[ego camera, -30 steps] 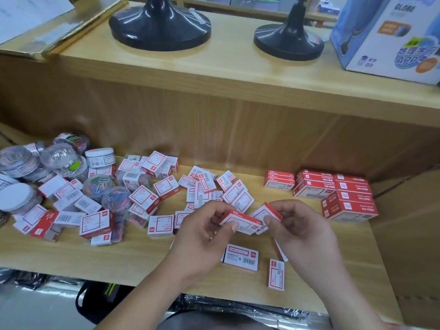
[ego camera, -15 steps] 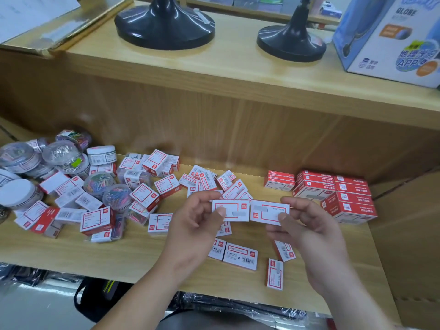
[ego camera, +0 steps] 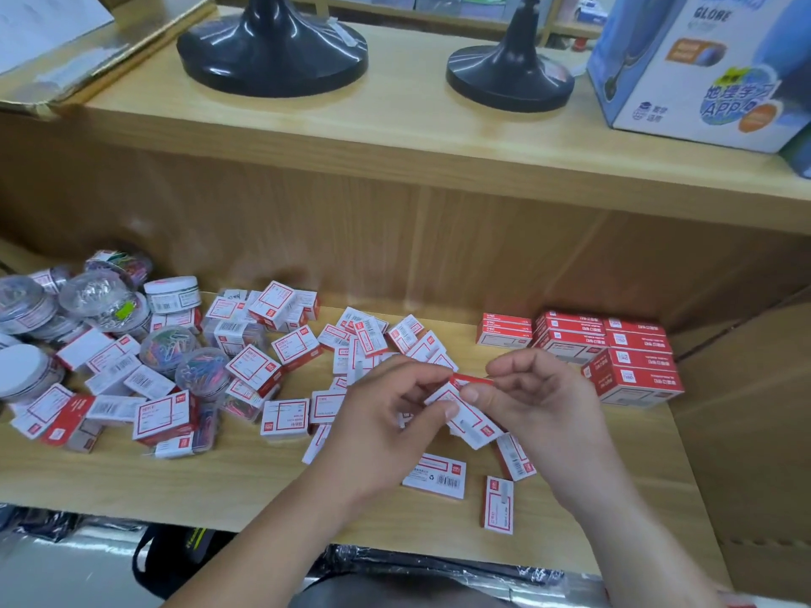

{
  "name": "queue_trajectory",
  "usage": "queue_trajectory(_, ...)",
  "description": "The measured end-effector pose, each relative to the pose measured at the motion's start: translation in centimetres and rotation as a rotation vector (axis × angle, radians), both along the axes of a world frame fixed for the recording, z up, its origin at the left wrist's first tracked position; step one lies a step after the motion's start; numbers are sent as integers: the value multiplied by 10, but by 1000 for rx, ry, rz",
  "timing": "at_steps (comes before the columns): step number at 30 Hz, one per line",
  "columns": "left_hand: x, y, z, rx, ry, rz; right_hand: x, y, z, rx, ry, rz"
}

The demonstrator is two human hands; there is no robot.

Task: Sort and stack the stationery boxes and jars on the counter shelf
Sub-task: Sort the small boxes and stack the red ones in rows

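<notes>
One camera, and it rides on the person's head, looking forward and down onto the lower shelf. It's close in: both forearms show at the bottom edge, and the scattered small boxes fill the middle of the view. Wide lens, so plenty gets in. The upper shelf runs across the top with two black round bases and a blue globe box at top right. The jars crowd the far left edge; red stacked boxes sit over on the right.

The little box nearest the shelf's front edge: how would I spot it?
Find the lower shelf. Near the right hand, the little box lies by the front edge. Unlike its neighbours, it lies closest to that edge, lengthwise toward the viewer.
</notes>
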State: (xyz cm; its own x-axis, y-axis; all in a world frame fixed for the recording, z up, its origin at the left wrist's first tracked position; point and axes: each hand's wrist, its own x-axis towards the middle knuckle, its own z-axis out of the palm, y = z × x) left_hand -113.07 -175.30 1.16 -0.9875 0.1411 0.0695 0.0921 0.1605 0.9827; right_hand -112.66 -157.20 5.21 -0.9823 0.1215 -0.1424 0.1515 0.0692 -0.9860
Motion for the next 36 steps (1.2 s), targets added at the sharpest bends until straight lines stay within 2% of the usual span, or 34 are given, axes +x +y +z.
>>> queue_trajectory(4,-1,5,1,-42,70,60,3,1,-1,-30,18,87)
queue_trajectory(9,-11,10,-6,-144,180,60,3,9,-12,125,109,201)
queue_trajectory(14,-24,23,-1,-225,92,-51,-8,28,-11,325,166,270)
queue_trajectory(15,-30,25,-2,-267,120,-88,-11,33,-11,353,174,276)
queue_trajectory(18,-57,34,-12,-482,304,-177,-25,48,-22,438,235,158)
queue_trajectory(20,-76,42,-23,-562,330,-184,-34,60,-40,587,291,-12)
queue_trajectory(23,-99,57,-43,-669,381,-172,-41,79,-76,695,191,-162)
queue_trajectory(27,-108,67,-62,-765,445,-117,-46,89,-118,676,47,-156)
queue_trajectory(31,-109,62,-63,-849,521,12,-49,84,-118,833,113,-156)
queue_trajectory(33,-109,56,-62,-894,573,61,-50,82,-114,840,110,-166)
queue_trajectory(36,-113,53,-66,-981,580,19,-54,79,-115,828,78,-161)
